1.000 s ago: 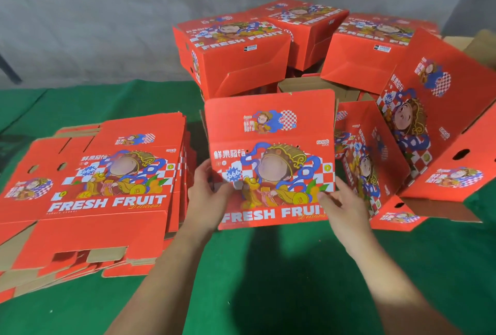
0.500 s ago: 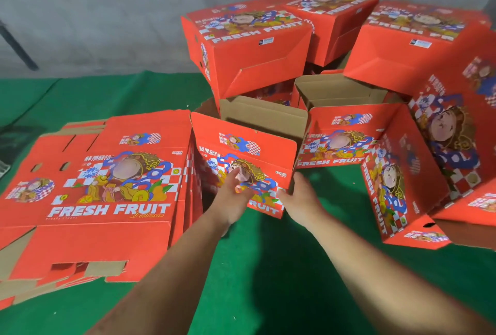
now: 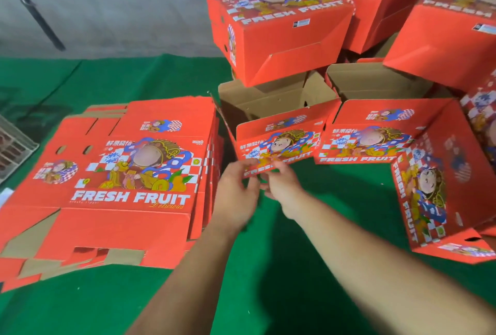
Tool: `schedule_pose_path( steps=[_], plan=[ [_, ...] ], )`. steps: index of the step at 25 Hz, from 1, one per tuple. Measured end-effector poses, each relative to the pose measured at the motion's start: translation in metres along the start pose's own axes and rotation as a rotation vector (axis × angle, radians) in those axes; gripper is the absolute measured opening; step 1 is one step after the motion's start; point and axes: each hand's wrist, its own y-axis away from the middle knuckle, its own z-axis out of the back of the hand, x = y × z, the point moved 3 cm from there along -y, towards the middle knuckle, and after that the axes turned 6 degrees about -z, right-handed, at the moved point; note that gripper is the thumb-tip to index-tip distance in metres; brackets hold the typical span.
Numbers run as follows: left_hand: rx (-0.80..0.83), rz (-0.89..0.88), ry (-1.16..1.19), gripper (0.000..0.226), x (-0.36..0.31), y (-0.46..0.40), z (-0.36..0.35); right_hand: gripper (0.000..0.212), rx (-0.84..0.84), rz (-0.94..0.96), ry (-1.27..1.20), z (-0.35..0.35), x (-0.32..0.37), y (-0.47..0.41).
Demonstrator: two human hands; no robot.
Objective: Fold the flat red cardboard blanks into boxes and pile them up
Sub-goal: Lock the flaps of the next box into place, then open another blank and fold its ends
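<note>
A: What has changed in the last second?

B: The folded box [image 3: 279, 130], held upright close to the camera 1 second ago, is now set down open side up on the green surface [image 3: 268, 294], in the row below the piled boxes [image 3: 281, 28]. It is judged that 1 more blank is finished and placed.

A: And the hands?

B: The left hand [image 3: 236, 197] and the right hand [image 3: 281, 187] are seen at the box's near lower edge, fingers loosely curled. Motion blur hides whether that edge is pinched or only touched, so the hold cannot be told.

A: Where is room left?

B: The stack of flat blanks [image 3: 128, 173] is found toward the left edge of the surface, just beside the new box. Another open box [image 3: 375, 130] touches it on the right. Bare green cloth is left along the near edge, under both forearms; a new blank could be opened there.
</note>
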Motion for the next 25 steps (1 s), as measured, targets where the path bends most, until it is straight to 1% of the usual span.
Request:
schedule_pose_path(
  steps=[1,2,3,4,5,6,7,8,10,12,14,15,16,17,18,20,21,23,24,25],
  plan=[
    [-0.076,-0.111,-0.147,0.033,0.001,0.001,0.016,0.023,0.078,-0.007,-0.039,-0.019,-0.001,0.008],
    [-0.15,-0.162,-0.32,0.032,0.006,0.001,0.033,0.024,0.129,0.009,-0.042,-0.036,-0.002,0.015],
    [-0.191,-0.113,-0.495,0.036,0.013,0.002,0.049,0.027,0.164,0.039,-0.027,-0.049,0.001,0.023],
    [-0.168,0.032,-0.63,0.043,0.022,0.006,0.065,0.03,0.188,0.071,-0.011,-0.062,0.003,0.031],
    [-0.094,0.185,-0.71,0.052,0.031,0.011,0.075,0.031,0.199,0.102,0.011,-0.072,0.005,0.036],
    [-0.001,0.277,-0.751,0.057,0.037,0.017,0.079,0.032,0.207,0.12,0.042,-0.079,0.007,0.04],
    [0.064,0.287,-0.77,0.058,0.041,0.021,0.081,0.03,0.22,0.115,0.059,-0.086,0.007,0.044],
    [0.098,0.255,-0.775,0.056,0.041,0.025,0.079,0.025,0.227,0.102,0.062,-0.09,0.007,0.047],
    [0.082,0.182,-0.747,0.053,0.032,0.033,0.077,0.008,0.211,0.103,0.035,-0.094,0.01,0.053],
    [0.043,0.162,-0.719,0.053,0.026,0.043,0.077,0.007,0.157,0.108,-0.013,-0.094,0.016,0.059],
    [0.014,0.113,-0.742,0.048,0.019,0.059,0.075,0.033,0.137,0.07,-0.16,-0.094,0.024,0.067],
    [-0.019,0.05,-0.744,0.044,0.014,0.068,0.072,0.04,0.137,0.019,-0.23,-0.095,0.027,0.072],
    [-0.065,-0.017,-0.704,0.042,0.008,0.076,0.07,0.034,0.153,-0.005,-0.259,-0.095,0.032,0.077],
    [-0.117,-0.074,-0.629,0.04,0.003,0.083,0.068,0.023,0.185,0.004,-0.274,-0.093,0.036,0.082],
    [-0.165,-0.125,-0.531,0.04,0.0,0.089,0.068,0.017,0.225,0.033,-0.289,-0.09,0.042,0.088],
    [-0.179,-0.219,-0.324,0.04,-0.006,0.1,0.069,0.026,0.272,0.144,-0.397,-0.07,0.049,0.099],
    [-0.163,-0.287,-0.284,0.041,-0.008,0.104,0.07,0.029,0.284,0.214,-0.475,-0.054,0.051,0.105],
    [-0.179,-0.405,-0.308,0.042,-0.009,0.108,0.076,0.032,0.215,0.302,-0.587,-0.008,0.047,0.119],
    [-0.228,-0.388,-0.338,0.044,-0.007,0.108,0.079,0.033,0.18,0.338,-0.65,0.021,0.038,0.126],
    [-0.308,-0.3,-0.372,0.05,-0.001,0.107,0.084,0.033,0.15,0.318,-0.753,0.05,0.027,0.131]
  ],
)
